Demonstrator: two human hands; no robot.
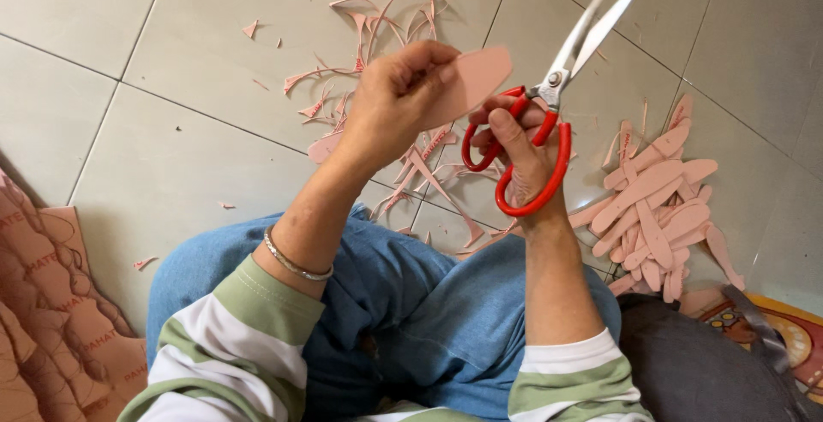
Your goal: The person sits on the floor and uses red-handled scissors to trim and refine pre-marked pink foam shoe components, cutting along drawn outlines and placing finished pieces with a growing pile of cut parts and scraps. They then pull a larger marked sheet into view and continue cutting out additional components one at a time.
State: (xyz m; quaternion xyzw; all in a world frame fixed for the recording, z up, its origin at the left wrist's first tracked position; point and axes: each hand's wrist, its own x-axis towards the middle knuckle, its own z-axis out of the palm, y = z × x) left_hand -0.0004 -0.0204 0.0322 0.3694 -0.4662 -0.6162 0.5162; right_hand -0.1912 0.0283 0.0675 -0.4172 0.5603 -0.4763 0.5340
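1. Left hand (396,96) pinches a flat pink sole-shaped piece (471,79), holding it up over the lap, right beside the scissors.
2. Right hand (523,152) is wrapped through the red handles of the big scissors (549,87), blades pointing up and away, open just a crack. They're near the piece, but I can't tell if they touch it.
3. Progress-wise, I'd say it's well underway: a decent pile of finished pink cutouts (656,207) sits on the tiled floor (171,130) to the right, and curly pink offcuts (377,36) are scattered out front.
4. Plenty left too, by the look of it: a stack of uncut pink sheet material (51,302) waits at the left edge.
5. Hard to make out: the near end of the held piece is hidden behind the left hand, so I can't say if it's fully trimmed. The stack is cut off by the frame, and so is a colourful mat (789,336) at the lower right.
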